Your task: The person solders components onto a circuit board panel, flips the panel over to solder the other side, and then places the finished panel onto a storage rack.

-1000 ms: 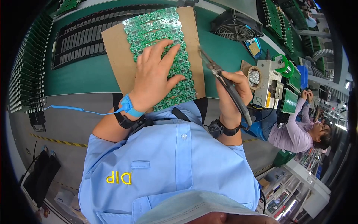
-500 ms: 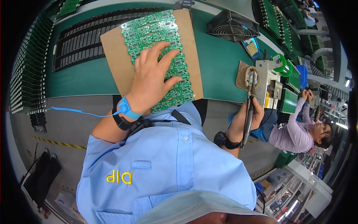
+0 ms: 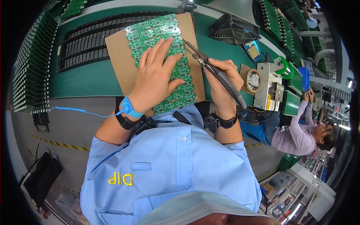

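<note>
A green circuit board panel (image 3: 184, 75) made of several rows of small boards lies on a brown cardboard sheet (image 3: 119, 56). My left hand (image 3: 152, 77) rests on the panel with its fingers spread. A blue wrist strap (image 3: 129, 107) with a cord circles my left wrist. My right hand (image 3: 220, 93) grips the dark handle of a soldering iron (image 3: 202, 59). The iron slants up and left, its tip at the panel's right edge near the far end. Whether the tip touches the panel is too small to tell.
A black slotted tray (image 3: 84, 50) lies behind the cardboard, and boards stand in a rack (image 3: 33, 71) at left. To the right are a fan (image 3: 234, 32), a blue tray (image 3: 252, 51) with a sponge, a round dish (image 3: 254, 80) of metal shavings and a green solder spool (image 3: 282, 66). A co-worker (image 3: 300, 137) sits beyond.
My right hand has carried the soldering iron from the dish of metal shavings leftward to the panel's edge. My left hand stays on the panel, with its fingers slightly shifted.
</note>
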Motion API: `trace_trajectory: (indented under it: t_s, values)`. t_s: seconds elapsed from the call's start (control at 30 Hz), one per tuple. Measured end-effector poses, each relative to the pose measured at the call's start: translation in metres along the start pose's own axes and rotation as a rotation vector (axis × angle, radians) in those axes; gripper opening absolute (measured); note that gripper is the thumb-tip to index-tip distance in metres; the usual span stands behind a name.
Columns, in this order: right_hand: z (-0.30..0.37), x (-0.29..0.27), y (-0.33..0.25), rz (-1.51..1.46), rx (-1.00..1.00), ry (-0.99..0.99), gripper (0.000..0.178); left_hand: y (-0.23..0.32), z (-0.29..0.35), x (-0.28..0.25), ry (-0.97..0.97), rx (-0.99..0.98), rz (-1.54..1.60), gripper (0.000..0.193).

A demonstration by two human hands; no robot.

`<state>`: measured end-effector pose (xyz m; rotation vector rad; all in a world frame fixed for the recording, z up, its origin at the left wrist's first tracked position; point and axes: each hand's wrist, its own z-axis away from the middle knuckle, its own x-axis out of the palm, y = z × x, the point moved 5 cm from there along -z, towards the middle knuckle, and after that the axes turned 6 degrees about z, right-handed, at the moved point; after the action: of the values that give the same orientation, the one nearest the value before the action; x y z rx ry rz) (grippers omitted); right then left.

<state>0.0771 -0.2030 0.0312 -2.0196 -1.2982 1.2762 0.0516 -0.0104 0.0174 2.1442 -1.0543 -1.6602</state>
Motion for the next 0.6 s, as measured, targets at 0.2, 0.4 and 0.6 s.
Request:
trace_trajectory:
  t_s: [0.2,0.4,0.6]
  values:
    - [-0.006,0.002,-0.003,0.047,-0.012,-0.048,0.025,-0.002,-0.001,0.000,0.028,0.000,0.019,0.067]
    - [-0.009,0.003,-0.005,0.086,-0.067,-0.091,0.025,-0.002,-0.001,-0.002,0.023,-0.009,0.022,0.066]
    - [-0.003,0.006,0.013,-0.309,0.358,-0.024,0.024,-0.002,-0.001,-0.001,0.010,-0.008,0.033,0.069]
